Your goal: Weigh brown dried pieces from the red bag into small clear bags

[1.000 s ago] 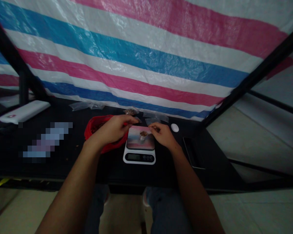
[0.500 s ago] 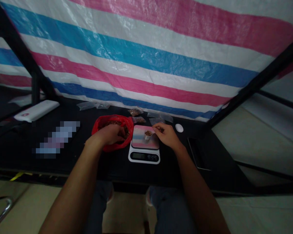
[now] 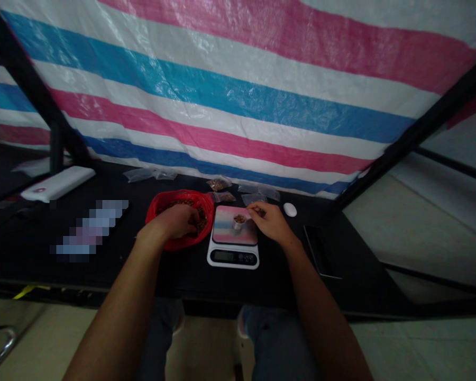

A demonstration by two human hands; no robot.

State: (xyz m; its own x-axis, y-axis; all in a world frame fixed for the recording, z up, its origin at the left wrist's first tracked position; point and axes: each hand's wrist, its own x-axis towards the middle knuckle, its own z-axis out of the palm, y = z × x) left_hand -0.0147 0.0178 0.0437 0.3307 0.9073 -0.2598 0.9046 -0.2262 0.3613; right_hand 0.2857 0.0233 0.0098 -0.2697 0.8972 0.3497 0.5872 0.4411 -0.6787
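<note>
My left hand (image 3: 181,219) reaches into a red plastic bag (image 3: 153,209) with its rim spread wide. Its fingers curl down among small brown pieces (image 3: 201,222), and the fingertips are hidden. On the pink and white platform of a kitchen scale (image 3: 233,257) stands a small cup (image 3: 238,225), filled with brown pieces. Just to the right of the cup is my right hand (image 3: 266,218), over the platform's edge. Its thumb and fingers are pinched together; what lies between them is too small to make out.
Behind the scale lie small clear bags (image 3: 219,183) of brown pieces and flat clear bags (image 3: 254,199). A white round object (image 3: 290,209) and a dark phone (image 3: 321,251) lie at right. At left are a white power bank (image 3: 59,183) and a blurred-out flat device (image 3: 93,227).
The view has shifted slightly. My left hand stays in the red bag, its fingers moved a little among the pieces. My right hand keeps its pinch beside the cup.
</note>
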